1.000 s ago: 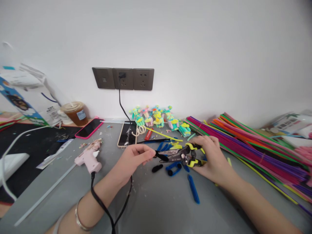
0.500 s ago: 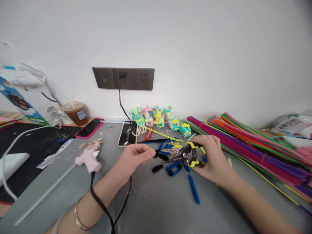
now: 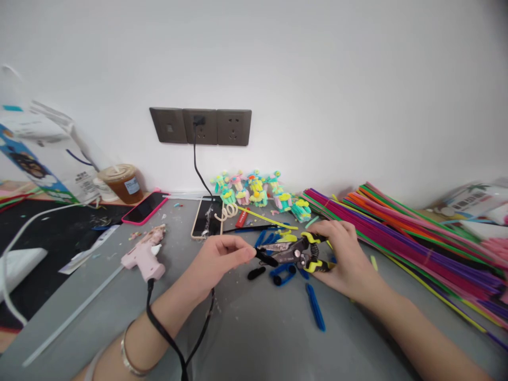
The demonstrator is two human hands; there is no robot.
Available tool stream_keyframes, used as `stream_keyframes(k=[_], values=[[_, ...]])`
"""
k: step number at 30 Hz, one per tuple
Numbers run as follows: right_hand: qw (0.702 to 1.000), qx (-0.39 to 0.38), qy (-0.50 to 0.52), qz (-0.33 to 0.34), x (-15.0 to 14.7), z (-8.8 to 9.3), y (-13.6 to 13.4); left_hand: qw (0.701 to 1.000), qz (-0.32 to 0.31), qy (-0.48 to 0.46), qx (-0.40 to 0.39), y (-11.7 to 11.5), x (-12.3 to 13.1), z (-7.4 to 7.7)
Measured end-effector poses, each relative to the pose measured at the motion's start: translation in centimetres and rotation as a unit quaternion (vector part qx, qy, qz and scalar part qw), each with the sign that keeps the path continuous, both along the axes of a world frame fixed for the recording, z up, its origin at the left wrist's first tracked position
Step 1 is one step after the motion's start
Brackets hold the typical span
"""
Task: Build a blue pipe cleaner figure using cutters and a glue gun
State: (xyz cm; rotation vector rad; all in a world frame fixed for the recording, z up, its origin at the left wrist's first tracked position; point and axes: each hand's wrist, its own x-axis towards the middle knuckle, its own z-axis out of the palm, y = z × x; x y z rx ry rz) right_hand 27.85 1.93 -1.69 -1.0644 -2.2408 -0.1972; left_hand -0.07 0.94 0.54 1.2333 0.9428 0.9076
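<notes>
My left hand [image 3: 228, 262] pinches a short piece of black pipe cleaner [image 3: 266, 257] between thumb and fingertips. Its free end lies at the jaws of the wire cutters [image 3: 296, 251]. My right hand [image 3: 343, 256] is closed around the yellow-and-black handles of that tool, whose jaws point left. Just below the jaws lie a small black pipe cleaner piece [image 3: 256, 273] and a blue loop with black rolled ends [image 3: 283, 275]. Nearer to me is a folded blue pipe cleaner piece [image 3: 315, 307]. More blue pieces are partly hidden behind the cutters.
A pink glue gun [image 3: 146, 259] with a black cord lies left. Two phones, a pink-cased one [image 3: 146, 207] and another [image 3: 206, 219], lie behind. Several pastel fuzzy figures [image 3: 257, 188] stand by the wall. Bundled pipe cleaners [image 3: 420, 243] fill the right; a drink cup [image 3: 123, 184] stands back left.
My left hand has shifted slightly right, bringing the black pipe cleaner further toward the cutter jaws. My right hand has hardly moved.
</notes>
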Motion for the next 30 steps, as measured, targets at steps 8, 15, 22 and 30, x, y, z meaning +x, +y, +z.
stream_keyframes(k=[8,15,22,30], values=[[1.000,-0.003,0.006,0.006,0.04,0.05,-0.05,1.000,0.008,-0.010,-0.025,-0.15,0.12,0.18],[1.000,0.001,0.012,0.009,0.17,-0.07,-0.01,0.999,0.007,-0.023,-0.028,-0.21,0.20,0.31],[1.000,0.017,0.023,0.012,0.04,0.09,-0.08,0.999,0.005,-0.036,-0.014,-0.21,0.11,0.21],[0.999,0.011,0.036,0.013,0.10,-0.01,0.02,0.999,0.003,-0.046,-0.001,-0.27,0.04,0.19]])
